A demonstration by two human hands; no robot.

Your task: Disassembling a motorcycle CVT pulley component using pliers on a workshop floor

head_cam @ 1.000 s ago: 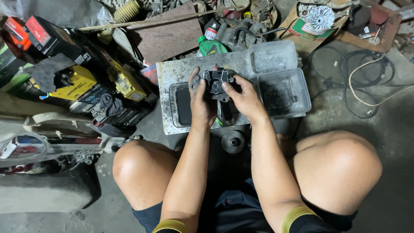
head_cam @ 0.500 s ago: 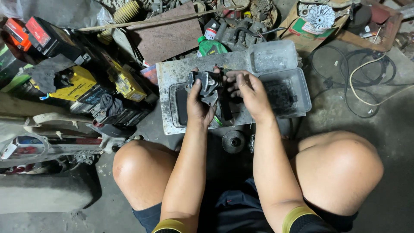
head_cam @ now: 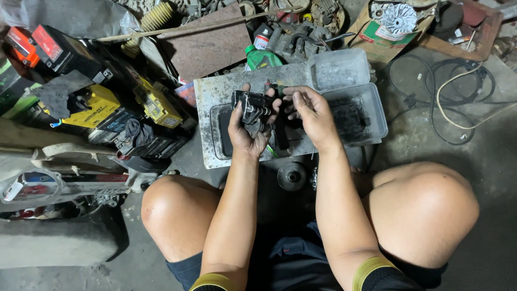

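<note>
Above the grey metal plate (head_cam: 215, 102) on the workshop floor, the left hand (head_cam: 245, 132) is wrapped around a black, greasy mechanical part (head_cam: 252, 108), thumb on one side and fingers curled behind, so the part sits upright in the palm just clear of the plate. The right hand (head_cam: 312, 116) is beside it with the palm turned up and the fingers loosely bent toward the part; whether something small lies pinched at its fingertips cannot be told, since the dark grime hides it. Just beyond the right hand stand two clear plastic containers, the nearer container (head_cam: 377, 116) holding dark oily residue and the farther one (head_cam: 339, 67) looking almost bare. Below the hands, between the knees, a round black pulley-like disc (head_cam: 292, 176) lies on the concrete. To the left are stacked batteries, a yellow-topped one (head_cam: 99, 105) among them, and a green bottle (head_cam: 261, 58) leans at the far edge of the plate; black cables (head_cam: 447, 91) coil to the right. The likely trouble is grip: the part looks oily and is held by one hand only, so it could slip and drop onto the plate or roll off among the clutter; any tiny piece passed between the hands could fall into the dark gap by the disc and be hard to find
</note>
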